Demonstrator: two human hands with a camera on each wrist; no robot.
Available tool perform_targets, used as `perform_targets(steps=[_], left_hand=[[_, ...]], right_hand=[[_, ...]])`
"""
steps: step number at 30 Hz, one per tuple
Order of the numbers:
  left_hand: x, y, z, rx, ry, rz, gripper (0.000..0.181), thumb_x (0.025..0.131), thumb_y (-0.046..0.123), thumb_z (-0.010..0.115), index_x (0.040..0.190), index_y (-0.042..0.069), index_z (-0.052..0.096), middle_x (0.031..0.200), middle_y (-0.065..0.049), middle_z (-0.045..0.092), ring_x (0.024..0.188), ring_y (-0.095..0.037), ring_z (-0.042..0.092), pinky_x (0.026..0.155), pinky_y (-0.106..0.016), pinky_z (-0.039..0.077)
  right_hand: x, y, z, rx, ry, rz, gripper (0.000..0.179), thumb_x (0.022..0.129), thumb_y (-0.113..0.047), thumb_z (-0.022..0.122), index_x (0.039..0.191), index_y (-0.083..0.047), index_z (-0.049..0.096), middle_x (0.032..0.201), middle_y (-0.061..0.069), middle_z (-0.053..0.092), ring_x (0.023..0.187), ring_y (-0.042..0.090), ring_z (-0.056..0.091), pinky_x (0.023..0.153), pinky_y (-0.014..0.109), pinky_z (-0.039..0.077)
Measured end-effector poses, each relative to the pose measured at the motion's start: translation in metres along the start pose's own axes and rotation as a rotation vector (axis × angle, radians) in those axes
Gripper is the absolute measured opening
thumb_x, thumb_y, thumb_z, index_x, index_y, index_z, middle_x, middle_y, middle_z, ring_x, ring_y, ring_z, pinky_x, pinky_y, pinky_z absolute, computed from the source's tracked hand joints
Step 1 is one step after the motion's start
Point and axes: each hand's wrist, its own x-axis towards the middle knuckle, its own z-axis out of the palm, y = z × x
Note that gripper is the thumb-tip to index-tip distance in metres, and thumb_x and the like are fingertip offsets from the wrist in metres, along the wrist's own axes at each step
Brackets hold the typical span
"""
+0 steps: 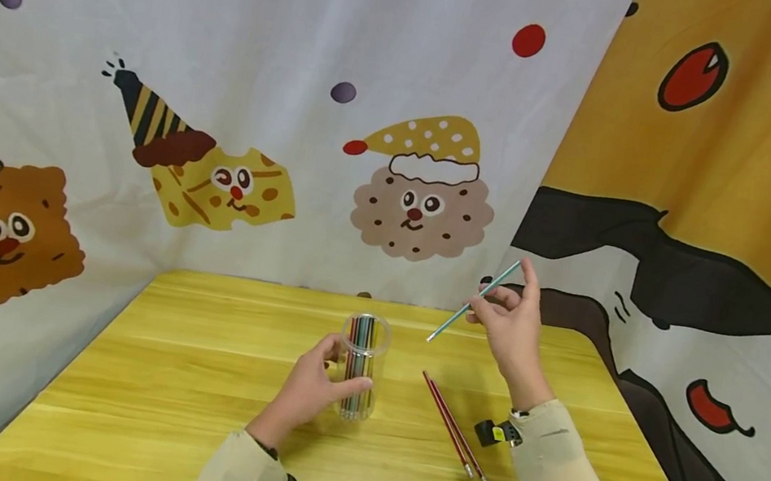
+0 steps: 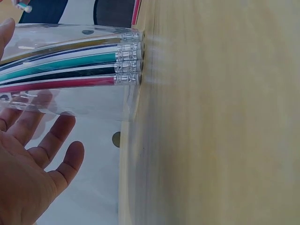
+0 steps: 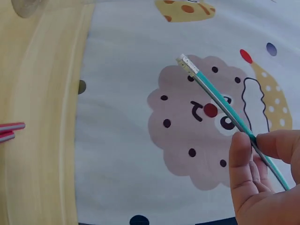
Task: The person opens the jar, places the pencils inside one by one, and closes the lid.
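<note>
My left hand (image 1: 307, 388) holds a clear plastic cup (image 1: 373, 407) upright on the table, thumb in front and fingers around its far left side. Inside the cup, several pencils (image 2: 70, 71) stand with their eraser ends down, in red, black, teal, white and gold. Raised to the right of the cup, my right hand (image 1: 514, 334) pinches a teal pencil (image 3: 220, 101) between thumb and fingers. That pencil slants, its white eraser end pointing down toward the cup. Two dark red pencils (image 1: 451, 419) lie close together on the table below the right hand.
The yellow wood-grain table (image 1: 189, 377) reaches back to a white cloth (image 1: 276, 20) printed with cartoon foods. On the right hangs an orange, black and white printed cloth (image 1: 720, 279). Each wrist wears a strap with a small black device (image 1: 487, 433).
</note>
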Motion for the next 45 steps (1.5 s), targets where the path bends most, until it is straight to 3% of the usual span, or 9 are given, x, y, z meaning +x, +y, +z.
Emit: perform_targets(steps=[6, 13, 22, 27, 35, 40, 45], left_hand=[[0.0, 0.001, -0.001, 0.003, -0.003, 0.003, 0.056, 0.087, 0.052, 0.089, 0.129, 0.03, 0.059, 0.134, -0.002, 0.063, 0.128, -0.029, 0.058, 0.101, -0.054, 0.054], [0.001, 0.002, -0.003, 0.009, -0.019, 0.009, 0.058, 0.089, 0.046, 0.088, 0.135, 0.03, 0.057, 0.14, -0.005, 0.063, 0.131, -0.031, 0.059, 0.103, -0.056, 0.054], [0.003, 0.006, 0.0, -0.018, -0.015, 0.046, 0.082, 0.082, 0.043, 0.094, 0.15, 0.023, 0.052, 0.14, -0.002, 0.066, 0.134, -0.028, 0.06, 0.113, -0.059, 0.049], [0.004, 0.009, 0.007, -0.016, 0.007, 0.049, 0.087, 0.081, 0.044, 0.095, 0.152, 0.018, 0.052, 0.141, -0.005, 0.067, 0.134, -0.03, 0.062, 0.111, -0.06, 0.052], [0.004, 0.009, 0.009, -0.028, 0.019, 0.022, 0.082, 0.083, 0.047, 0.093, 0.149, 0.021, 0.054, 0.137, -0.004, 0.069, 0.132, -0.029, 0.064, 0.109, -0.061, 0.052], [0.004, 0.007, 0.009, -0.042, 0.008, 0.021, 0.082, 0.082, 0.048, 0.093, 0.15, 0.022, 0.053, 0.136, -0.003, 0.07, 0.131, -0.026, 0.064, 0.111, -0.062, 0.051], [0.003, 0.007, 0.008, -0.038, 0.008, 0.016, 0.081, 0.083, 0.046, 0.093, 0.149, 0.022, 0.053, 0.131, -0.002, 0.07, 0.127, -0.027, 0.064, 0.104, -0.057, 0.055]], right_hand=[[-0.003, -0.005, 0.003, 0.047, -0.004, -0.011, 0.103, 0.099, -0.001, 0.074, 0.17, -0.04, 0.012, 0.108, 0.001, 0.069, 0.087, 0.014, 0.078, 0.077, 0.029, 0.066], [-0.003, -0.011, 0.008, 0.097, 0.015, 0.005, 0.1, 0.098, -0.004, 0.076, 0.169, -0.037, 0.015, 0.113, 0.012, 0.07, 0.087, 0.018, 0.078, 0.077, 0.031, 0.067], [-0.004, -0.019, 0.019, 0.161, 0.01, 0.013, 0.099, 0.098, -0.004, 0.076, 0.169, -0.035, 0.014, 0.105, 0.004, 0.069, 0.084, 0.016, 0.078, 0.076, 0.03, 0.066], [-0.004, -0.02, 0.031, 0.185, -0.004, 0.016, 0.101, 0.096, -0.002, 0.077, 0.169, -0.036, 0.015, 0.105, 0.005, 0.069, 0.081, 0.016, 0.078, 0.075, 0.031, 0.067], [-0.005, -0.022, 0.045, 0.17, -0.025, 0.01, 0.101, 0.095, 0.0, 0.076, 0.168, -0.038, 0.018, 0.107, 0.009, 0.066, 0.084, 0.024, 0.08, 0.08, 0.042, 0.067], [-0.005, -0.026, 0.046, 0.176, -0.01, -0.025, 0.1, 0.095, 0.001, 0.077, 0.168, -0.037, 0.019, 0.106, 0.01, 0.067, 0.079, 0.022, 0.079, 0.075, 0.036, 0.067], [-0.005, -0.033, 0.05, 0.197, -0.008, -0.038, 0.099, 0.095, -0.001, 0.078, 0.167, -0.037, 0.02, 0.103, 0.006, 0.069, 0.078, 0.02, 0.079, 0.072, 0.032, 0.066]])
